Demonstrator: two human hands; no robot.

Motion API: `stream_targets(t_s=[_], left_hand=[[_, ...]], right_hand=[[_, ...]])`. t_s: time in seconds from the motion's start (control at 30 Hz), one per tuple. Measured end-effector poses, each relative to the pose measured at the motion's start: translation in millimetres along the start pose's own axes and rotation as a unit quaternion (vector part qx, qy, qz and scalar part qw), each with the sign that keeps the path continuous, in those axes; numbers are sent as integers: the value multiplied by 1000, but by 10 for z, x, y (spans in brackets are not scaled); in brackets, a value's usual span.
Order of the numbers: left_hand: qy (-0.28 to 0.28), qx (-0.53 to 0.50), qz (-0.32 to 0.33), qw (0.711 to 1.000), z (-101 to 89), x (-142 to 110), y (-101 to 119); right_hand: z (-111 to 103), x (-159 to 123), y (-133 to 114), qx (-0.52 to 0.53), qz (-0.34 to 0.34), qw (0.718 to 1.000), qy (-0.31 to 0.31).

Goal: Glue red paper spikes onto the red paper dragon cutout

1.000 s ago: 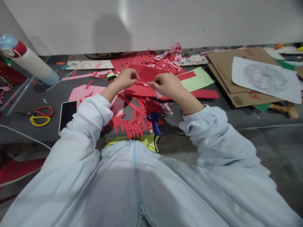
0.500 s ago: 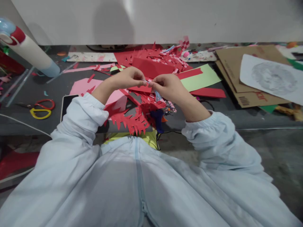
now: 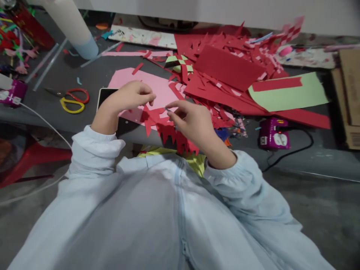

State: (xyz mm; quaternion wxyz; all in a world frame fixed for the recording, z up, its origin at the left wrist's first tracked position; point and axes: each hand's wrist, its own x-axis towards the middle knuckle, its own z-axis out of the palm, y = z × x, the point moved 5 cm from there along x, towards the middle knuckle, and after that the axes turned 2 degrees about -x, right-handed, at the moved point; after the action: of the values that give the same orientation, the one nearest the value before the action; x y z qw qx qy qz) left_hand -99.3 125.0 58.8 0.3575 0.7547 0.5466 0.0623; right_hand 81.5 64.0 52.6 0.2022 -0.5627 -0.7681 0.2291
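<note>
While both hands were pinched together on one red strip a moment ago, the left hand (image 3: 131, 96) now hovers loosely curled and the right hand (image 3: 189, 119) pinches a small scrap (image 3: 168, 110) above the jagged red cutout (image 3: 171, 131) at the tabletop's (image 3: 56, 108) near edge.

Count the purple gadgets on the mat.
2: one purple gadget lies right of the right hand, the other purple gadget at the far left edge. Paper scraps may hide more.
</note>
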Motion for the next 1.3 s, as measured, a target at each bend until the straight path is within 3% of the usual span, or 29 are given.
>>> stream_targets(t_s=[0.13, 0.27, 0.43, 0.9, 1.3], left_hand=[[47, 54, -30, 997, 52, -83, -295], [95, 104, -67, 988, 113, -122, -445], [90, 142, -86, 982, 207, -88, -515], [110, 150, -108, 977, 215, -110, -525], [98, 96, -81, 987, 212, -126, -531]], right_hand=[[276, 17, -200, -86, -21, 993, -78], [504, 90, -290, -166, -22, 975, -145], [678, 129, -315, -222, -26, 957, -183], [738, 172, -320, -234, -20, 953, -191], [755, 198, -306, -211, -23, 959, -187]])
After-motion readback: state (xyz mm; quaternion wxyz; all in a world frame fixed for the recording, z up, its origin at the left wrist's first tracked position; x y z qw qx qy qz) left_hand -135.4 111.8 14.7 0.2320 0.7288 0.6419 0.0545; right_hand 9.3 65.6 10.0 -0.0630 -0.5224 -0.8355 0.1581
